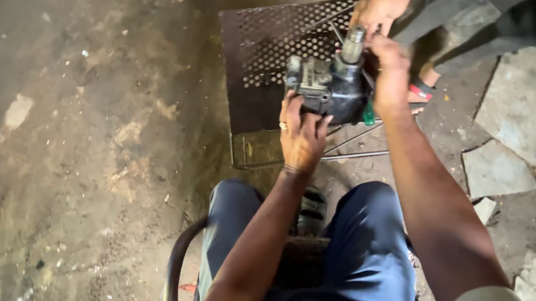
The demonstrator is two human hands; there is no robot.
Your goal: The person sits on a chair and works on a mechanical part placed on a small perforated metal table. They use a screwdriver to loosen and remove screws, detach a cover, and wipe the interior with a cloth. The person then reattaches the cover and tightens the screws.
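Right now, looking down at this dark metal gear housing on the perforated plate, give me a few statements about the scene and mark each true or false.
1. The left hand grips the near side of the gear housing. True.
2. The housing sits on a wooden workbench. False: it sits on a perforated metal plate lying on the ground.
3. The right hand is up by the steel shaft that sticks out of the housing. True.
4. Nobody else is near. False: another person's hand reaches in from the far side.
5. The left hand wears a glove. False: it is bare, with a ring on one finger.
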